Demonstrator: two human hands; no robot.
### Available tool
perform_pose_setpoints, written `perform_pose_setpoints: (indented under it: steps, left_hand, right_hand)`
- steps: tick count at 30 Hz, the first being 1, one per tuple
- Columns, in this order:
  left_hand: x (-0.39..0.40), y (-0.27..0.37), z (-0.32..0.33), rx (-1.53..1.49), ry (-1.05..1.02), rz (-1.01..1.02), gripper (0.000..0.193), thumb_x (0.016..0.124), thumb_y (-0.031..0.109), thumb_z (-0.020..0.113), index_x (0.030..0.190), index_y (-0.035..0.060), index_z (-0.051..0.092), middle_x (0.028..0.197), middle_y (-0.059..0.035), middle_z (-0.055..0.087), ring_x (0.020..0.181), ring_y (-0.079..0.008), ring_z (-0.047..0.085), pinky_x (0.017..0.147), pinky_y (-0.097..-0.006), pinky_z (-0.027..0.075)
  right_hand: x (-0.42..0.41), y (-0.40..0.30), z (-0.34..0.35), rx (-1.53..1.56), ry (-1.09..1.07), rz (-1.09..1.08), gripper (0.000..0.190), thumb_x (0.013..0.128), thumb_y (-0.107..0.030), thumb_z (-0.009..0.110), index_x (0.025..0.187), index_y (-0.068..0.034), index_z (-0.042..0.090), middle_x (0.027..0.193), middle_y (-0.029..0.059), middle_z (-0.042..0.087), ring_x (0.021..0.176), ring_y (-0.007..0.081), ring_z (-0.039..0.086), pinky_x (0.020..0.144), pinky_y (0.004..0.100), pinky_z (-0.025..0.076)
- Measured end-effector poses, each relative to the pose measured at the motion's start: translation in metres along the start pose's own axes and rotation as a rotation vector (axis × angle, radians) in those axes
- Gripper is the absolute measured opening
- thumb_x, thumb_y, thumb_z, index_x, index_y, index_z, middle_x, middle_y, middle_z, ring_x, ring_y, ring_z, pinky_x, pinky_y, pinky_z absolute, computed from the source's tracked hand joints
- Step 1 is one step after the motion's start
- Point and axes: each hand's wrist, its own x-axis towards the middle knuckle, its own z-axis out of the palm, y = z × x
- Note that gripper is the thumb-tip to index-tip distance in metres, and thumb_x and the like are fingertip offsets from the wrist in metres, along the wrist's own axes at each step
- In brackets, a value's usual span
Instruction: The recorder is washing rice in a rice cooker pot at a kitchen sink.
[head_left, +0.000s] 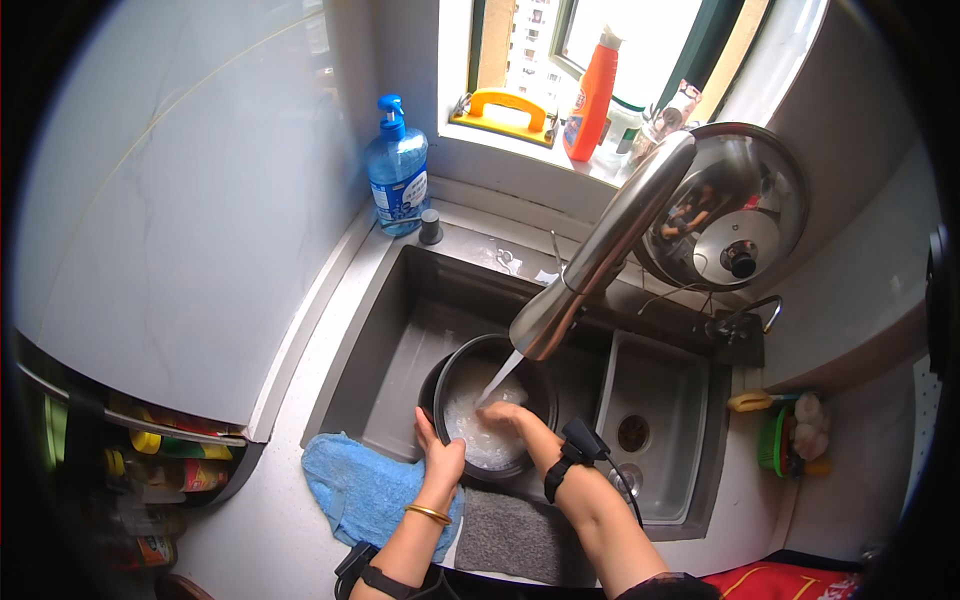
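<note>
A dark round pot (538, 390) is tilted slightly in the larger basin of a grey sink (390, 405). My left hand (442, 457) grips its near-left rim, thumb towards the inside and fingers against the outer wall. Inside lies cloudy water (469, 427) with pale contents, possibly rice. My right hand (504, 414) reaches into the pot, its fingertips partly hidden in the water; whether it holds anything cannot be seen. From the brushed-metal faucet (551, 319), a stream of water (501, 376) runs into the pot beside my right fingers.
A blue towel (367, 480) and a grey cloth (517, 532) drape the front edge. The smaller basin (671, 457) is at right. Behind stand a blue pump bottle (397, 169), an orange bottle (592, 101) and a leaning pan lid (776, 217). The faucet overhangs the pot.
</note>
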Motion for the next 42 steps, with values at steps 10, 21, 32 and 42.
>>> perform_pose_setpoints:
  steps: [10, 21, 32, 42]
  left_hand:
    - [0.003, -0.003, 0.004, -0.049, -0.004, -0.038, 0.087, 0.070, 0.005, 0.050, 0.139, 0.0094, -0.002, 0.141, -0.0248, -0.002, 0.133, -0.0352, -0.003, 0.107, -0.0391, 0.007]
    - [-0.002, 0.006, 0.000, -0.009, -0.027, -0.035, 0.088, 0.069, 0.003, 0.051, 0.139, 0.0106, -0.001, 0.141, -0.0235, -0.003, 0.133, -0.0343, -0.003, 0.107, -0.0382, 0.008]
    - [0.012, -0.017, 0.004, -0.130, -0.030, -0.101, 0.088, 0.068, 0.003, 0.052, 0.139, 0.0091, -0.001, 0.141, -0.0216, 0.001, 0.132, -0.0337, 0.002, 0.107, -0.0386, 0.010]
    - [0.009, -0.010, 0.004, -0.142, -0.007, -0.121, 0.088, 0.068, 0.004, 0.053, 0.139, 0.0074, 0.001, 0.141, -0.0209, 0.004, 0.132, -0.0332, 0.003, 0.107, -0.0386, 0.011]
  right_hand:
    - [-0.042, -0.054, 0.029, 0.882, -0.540, -0.485, 0.021, 0.082, -0.017, 0.056, 0.099, -0.004, 0.055, 0.087, 0.0104, 0.061, 0.075, 0.0201, 0.060, 0.060, 0.0306, 0.050]
    - [-0.064, -0.078, -0.012, 1.200, 0.097, -0.014, 0.023, 0.086, -0.023, 0.039, 0.065, -0.014, 0.042, 0.051, -0.0012, 0.038, 0.034, 0.0118, 0.030, 0.031, 0.0226, 0.025]
    - [-0.008, -0.070, -0.024, 1.379, -0.075, -0.163, 0.011, 0.080, -0.009, 0.041, 0.088, -0.003, 0.047, 0.079, 0.0136, 0.049, 0.065, 0.0261, 0.051, 0.052, 0.0378, 0.045]
    - [-0.091, -0.078, -0.048, 1.123, -0.349, -0.075, 0.054, 0.084, -0.045, 0.046, 0.123, -0.008, 0.042, 0.142, 0.0155, 0.017, 0.130, 0.0371, 0.014, 0.101, 0.0578, 0.009]
